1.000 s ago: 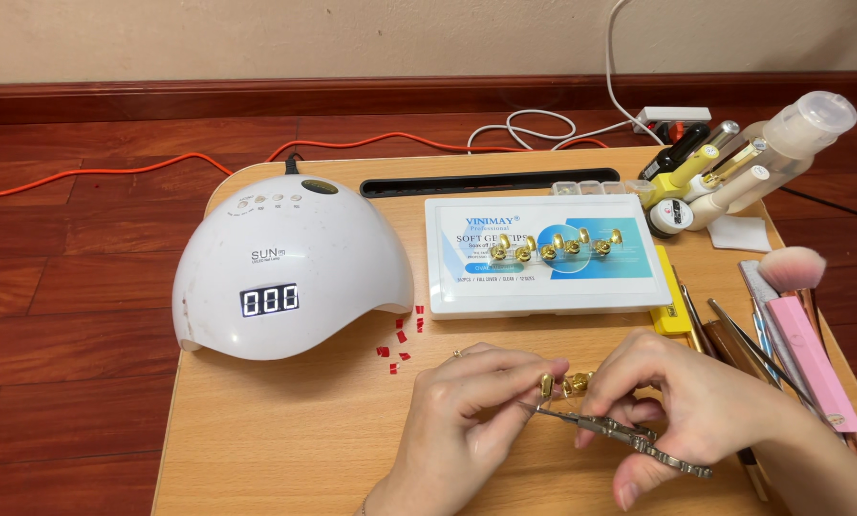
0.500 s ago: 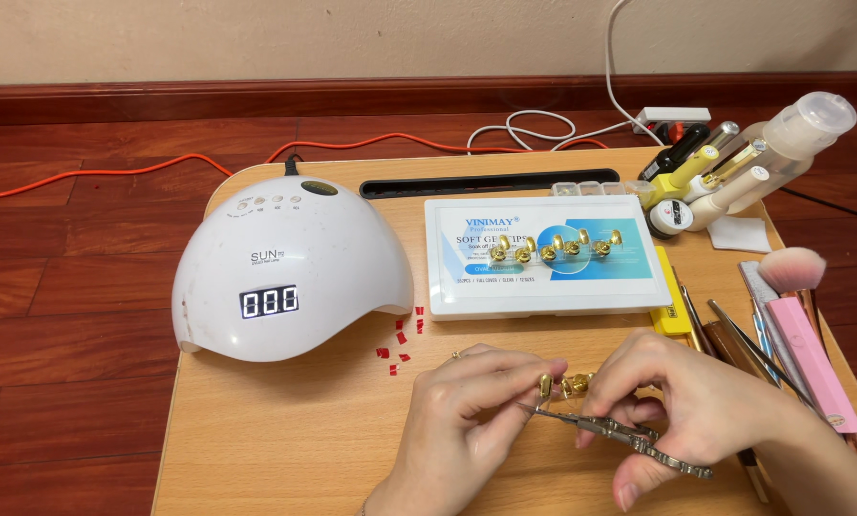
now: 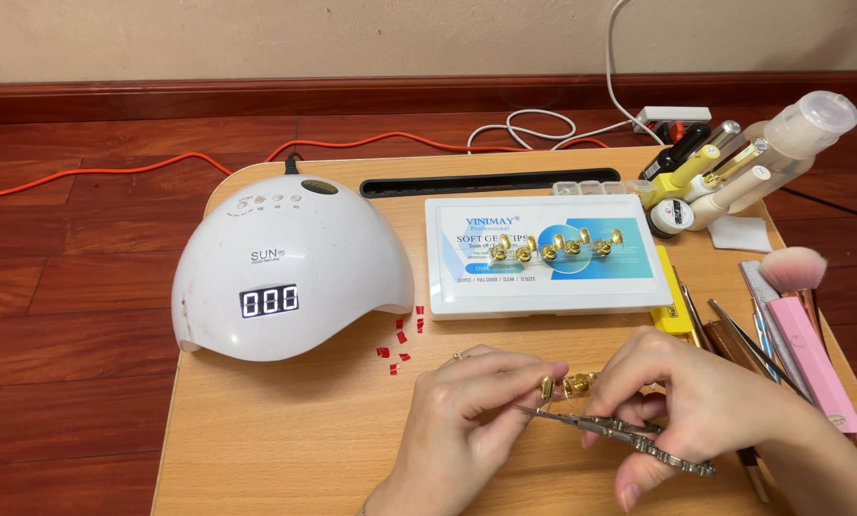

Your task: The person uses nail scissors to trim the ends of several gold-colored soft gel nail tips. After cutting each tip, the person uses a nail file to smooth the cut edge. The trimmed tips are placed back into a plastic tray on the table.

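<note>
My left hand [image 3: 467,420] pinches a small gold false nail [image 3: 547,385] between thumb and fingertips, near the table's front edge. My right hand [image 3: 696,401] grips metal nippers [image 3: 620,435], whose tips point left toward that nail. A second gold nail piece [image 3: 578,384] sits between the two hands. Behind them lies a flat white nail-tip box [image 3: 543,287] with several gold nails [image 3: 557,244] standing on its lid.
A white dome nail lamp [image 3: 285,263] with a lit digit display stands at the left. Small red bits [image 3: 400,339] lie beside it. Brushes, a pink file [image 3: 811,358] and tools fill the right edge; bottles [image 3: 734,162] stand at the back right. Cables cross the wooden floor.
</note>
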